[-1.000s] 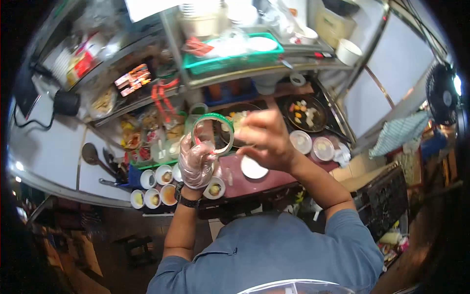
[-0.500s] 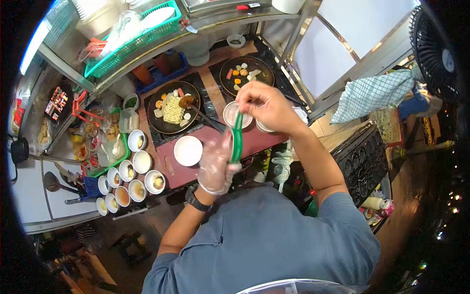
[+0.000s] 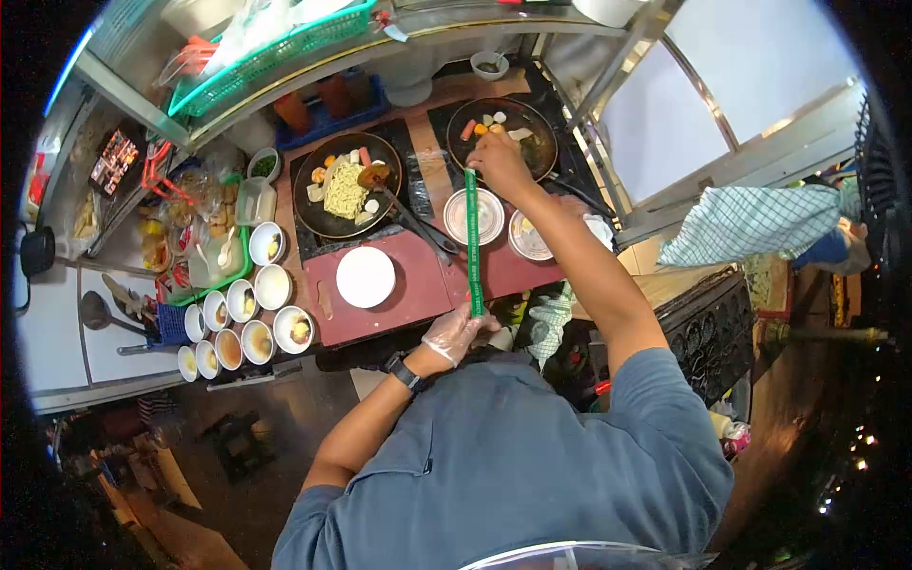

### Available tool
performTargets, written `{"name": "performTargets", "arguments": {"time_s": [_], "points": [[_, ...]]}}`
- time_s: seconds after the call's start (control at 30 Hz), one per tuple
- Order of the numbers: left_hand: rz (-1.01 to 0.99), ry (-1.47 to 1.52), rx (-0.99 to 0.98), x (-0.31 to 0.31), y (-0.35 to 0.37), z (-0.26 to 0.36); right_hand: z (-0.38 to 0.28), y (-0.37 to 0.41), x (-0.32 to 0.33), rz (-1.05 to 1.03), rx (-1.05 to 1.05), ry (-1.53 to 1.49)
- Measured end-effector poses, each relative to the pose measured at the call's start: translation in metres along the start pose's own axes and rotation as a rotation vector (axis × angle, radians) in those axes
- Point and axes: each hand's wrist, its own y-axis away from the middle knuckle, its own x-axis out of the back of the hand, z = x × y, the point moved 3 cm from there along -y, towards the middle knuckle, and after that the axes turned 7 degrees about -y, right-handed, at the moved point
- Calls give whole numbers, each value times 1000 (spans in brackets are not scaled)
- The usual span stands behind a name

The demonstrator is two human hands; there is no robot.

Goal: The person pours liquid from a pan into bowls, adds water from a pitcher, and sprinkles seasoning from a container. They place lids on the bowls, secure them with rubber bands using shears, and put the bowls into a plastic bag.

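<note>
A green printed strip [image 3: 474,247] is stretched taut between my two hands, over a lidded round container [image 3: 475,217]. My left hand [image 3: 454,337], in a clear plastic glove, pinches its lower end near the edge of the red cutting board [image 3: 399,309]. The upper end is in my bare right hand [image 3: 500,166], fingers closed, beside the right pan [image 3: 532,157]. Partly under my right forearm lies a second lidded container [image 3: 528,237]. A white bowl [image 3: 366,277] stands on the board to the left.
The left pan [image 3: 350,185] holds noodles and food pieces, with a wooden spatula [image 3: 375,178] in it. Several small white bowls [image 3: 294,330] stand at the left. A green basket [image 3: 275,47] sits on the shelf above. A checked cloth [image 3: 746,226] hangs at the right.
My hands have moved apart, the left downward and the right upward, pulling the strip out long and straight. The lidded containers are now more visible, and the camera view has shifted slightly.
</note>
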Motion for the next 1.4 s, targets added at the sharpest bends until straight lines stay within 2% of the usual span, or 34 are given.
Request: {"name": "performTargets", "arguments": {"time_s": [0.03,0.13,0.2,0.27,0.33,0.4,0.47,0.5,0.57,0.63,0.7,0.73,0.8,0.83,0.87,0.9,0.93,1.0,1.03,1.1,1.17,1.2,1.23,1.3,1.33,1.4], "points": [[4,19,2,0,-1,-2,5,4,-2,-13,-112,8],[10,-26,10,2,0,-1,-37,6,18,-138,-184,-80],[7,-19,12,3,-1,-4,-48,28,6,-281,-68,-185],[-55,-26,10,4,1,-7,-55,38,-8,-346,-15,-86],[-32,4,27,6,4,-6,-59,39,-12,-383,-63,-50],[-127,22,79,8,5,-5,-66,41,-11,-396,-54,-58],[-133,-106,-71,13,11,1,-69,41,-13,-388,-88,-64],[-162,-154,-37,9,10,-3,-73,38,-13,-400,-57,-67],[-172,-151,9,14,15,7,-78,31,-12,-496,-151,-152],[-249,-193,73,19,13,3,-67,26,-22,-603,-230,-67],[-213,-228,33,13,8,-15,-58,17,-24,-710,-269,-28],[-193,-149,17,19,11,-10,-50,12,-27,-748,-263,5],[-155,-116,-122,21,9,-23,-72,-12,-19,-648,-149,33],[-167,24,-111,15,5,-37,-104,-32,-9,-611,-153,201],[-182,168,-102,14,2,-45,-165,-56,2,-552,-183,294],[-139,247,-63,28,10,-26,-223,-77,2,-537,-76,104],[-103,326,-137,22,1,-45,-275,-96,-6,-520,22,-86],[-137,61,-234,35,-8,-54,-378,-118,-51,-505,360,-358],[-122,61,-233,40,-7,-50,-428,-125,-80,-523,555,-474],[-83,67,-36,50,-2,-45,-514,-138,-147,-660,722,-522],[-50,85,-26,58,4,-46,-575,-151,-231,-579,843,-629],[-30,96,-40,59,5,-48,-607,-160,-267,-672,749,-616],[-14,103,-49,64,10,-50,-631,-165,-308,-616,773,-568],[31,109,-53,66,12,-53,-666,-166,-367,-642,590,-495],[58,115,-54,67,12,-55,-682,-161,-379,-656,599,-509],[108,121,-49,65,11,-57,-690,-154,-401,-602,388,-416]]}}
